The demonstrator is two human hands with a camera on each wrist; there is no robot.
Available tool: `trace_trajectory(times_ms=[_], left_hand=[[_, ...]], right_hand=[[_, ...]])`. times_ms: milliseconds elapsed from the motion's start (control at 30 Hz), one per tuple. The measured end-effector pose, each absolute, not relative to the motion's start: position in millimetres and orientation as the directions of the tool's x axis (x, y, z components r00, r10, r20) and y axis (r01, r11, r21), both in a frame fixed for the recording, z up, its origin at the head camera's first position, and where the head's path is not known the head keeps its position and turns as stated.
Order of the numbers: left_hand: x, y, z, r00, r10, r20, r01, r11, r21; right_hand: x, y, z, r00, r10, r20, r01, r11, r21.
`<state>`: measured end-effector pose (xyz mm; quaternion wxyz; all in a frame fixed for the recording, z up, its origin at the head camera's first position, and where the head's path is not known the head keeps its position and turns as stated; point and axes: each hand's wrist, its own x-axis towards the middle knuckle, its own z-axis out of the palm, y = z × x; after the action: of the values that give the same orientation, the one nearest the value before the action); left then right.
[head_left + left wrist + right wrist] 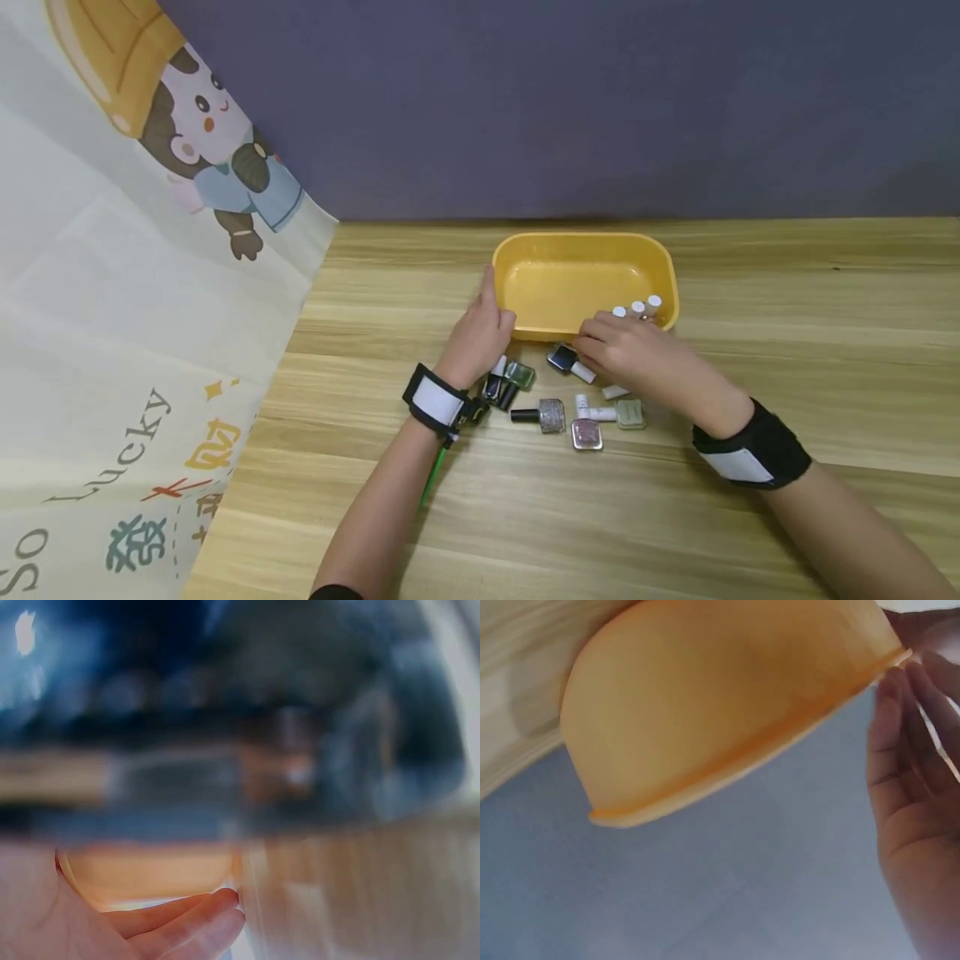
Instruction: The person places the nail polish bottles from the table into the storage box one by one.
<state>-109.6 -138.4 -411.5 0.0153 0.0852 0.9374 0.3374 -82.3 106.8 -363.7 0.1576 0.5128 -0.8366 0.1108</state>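
Note:
A yellow plastic basin (585,287) stands near the wall. My left hand (476,337) rests against its left side, index finger stretched along the wall and thumb by the front corner; in the left wrist view straight fingers (191,922) lie beside it. My right hand (630,354) reaches over the front rim, fingertips right at the rim in the right wrist view; I cannot tell whether they hold anything. Just behind it, several white-capped nail polish bottles (637,307) stand in the basin's right end. A dark blue nail polish bottle (562,358) lies under its fingertips.
More nail polish bottles lie before the basin: green (520,375) and black (492,387) near the left wrist, silver glitter (552,415), pink glitter (587,434) and pale (630,414). A dark wall (600,108) closes the back; a printed cloth (150,317) hangs left.

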Motion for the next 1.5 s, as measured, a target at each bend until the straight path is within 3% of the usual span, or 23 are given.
trace_trajectory(times_ms=[167,533,900,1500], left_hand=[[-108,-137,-411,-0.985,0.173,0.023,0.147,0.751,0.644],[-109,-136,-409,-0.985,0.169,0.031,0.15,0.761,0.631],[-109,-135,-411,-0.987,0.162,0.007,0.13,0.758,0.639],[-107,-135,-410,-0.986,0.165,0.038,0.151,0.76,0.632]], right_hand=[[-77,103,-372,-0.476,-0.821,0.314,-0.863,0.505,0.012],[-72,95,-382,-0.58,-0.79,0.197,-0.809,0.587,-0.03],[-71,98,-392,-0.567,-0.807,0.164,-0.809,0.583,0.073],[-72,102,-389,-0.539,-0.83,0.147,-0.839,0.544,-0.004]])
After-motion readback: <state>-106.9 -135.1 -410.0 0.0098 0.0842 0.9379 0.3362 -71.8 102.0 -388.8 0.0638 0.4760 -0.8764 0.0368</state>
